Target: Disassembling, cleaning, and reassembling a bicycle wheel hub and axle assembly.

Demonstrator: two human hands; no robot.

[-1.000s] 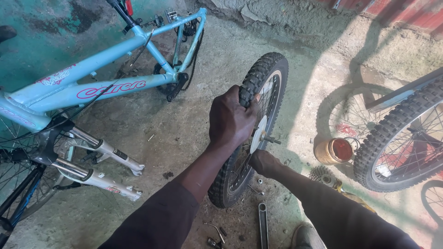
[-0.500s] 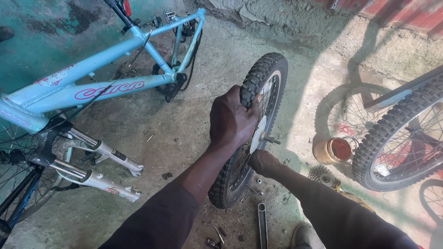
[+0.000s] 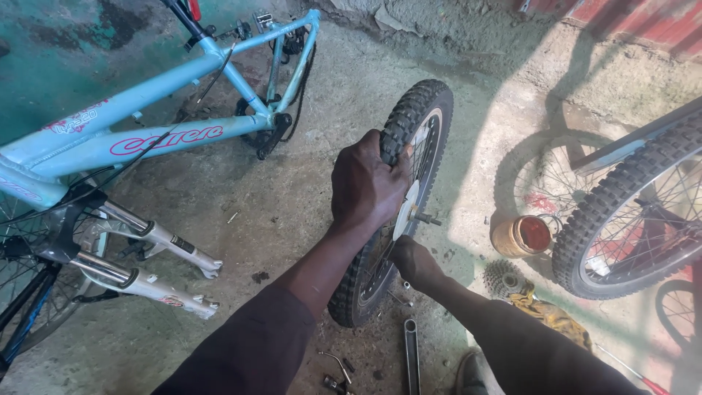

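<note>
left hand (image 3: pixel 369 186) clenched on tyre (image 3: pixel 409 121), right hand (image 3: pixel 413 262) behind wheel, grip unclear

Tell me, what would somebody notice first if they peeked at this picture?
Right in the middle, the left hand grips the black knobby-tyred loose bicycle wheel standing upright on the concrete floor, while the right hand sits low by its hub. To the left lies a light blue bicycle frame with silver front forks; at the right edge stands another knobby wheel.
</note>
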